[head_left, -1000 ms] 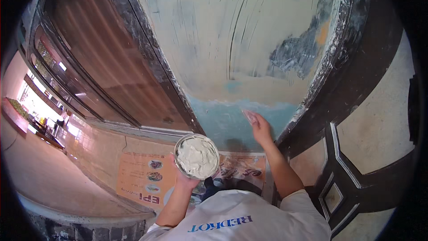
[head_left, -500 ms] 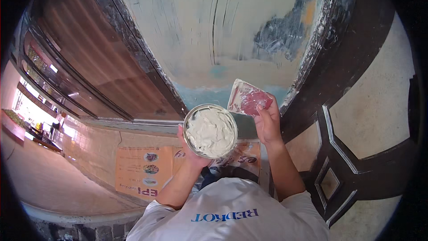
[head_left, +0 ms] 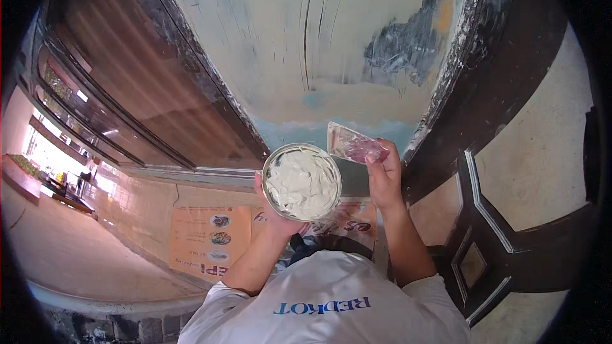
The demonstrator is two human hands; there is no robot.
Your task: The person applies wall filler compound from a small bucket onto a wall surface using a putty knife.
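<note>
My left hand [head_left: 278,222] supports a round can of off-white putty [head_left: 302,183] from its side and underneath; most of its fingers are hidden by the can. In my right hand [head_left: 386,181] is a red, flat putty spreader [head_left: 354,144], gripped between thumb and fingers. Pale putty smears the spreader's blade, whose edge is close to the can's right rim. Ahead of both hands stands a panel [head_left: 299,99], patchily coated in pale filler, with dark bare areas and long scratches.
Worn dark frame posts border the panel on the left [head_left: 213,79] and right [head_left: 446,89]. An orange printed sheet [head_left: 209,239] lies on the floor below. Dark geometric grillework [head_left: 488,210] stands at right, a brown pleated surface [head_left: 143,83] at left.
The spreader has tilted, its blade edge dropping slightly and showing a narrower face. The can has shifted a little up and to the right in view.
</note>
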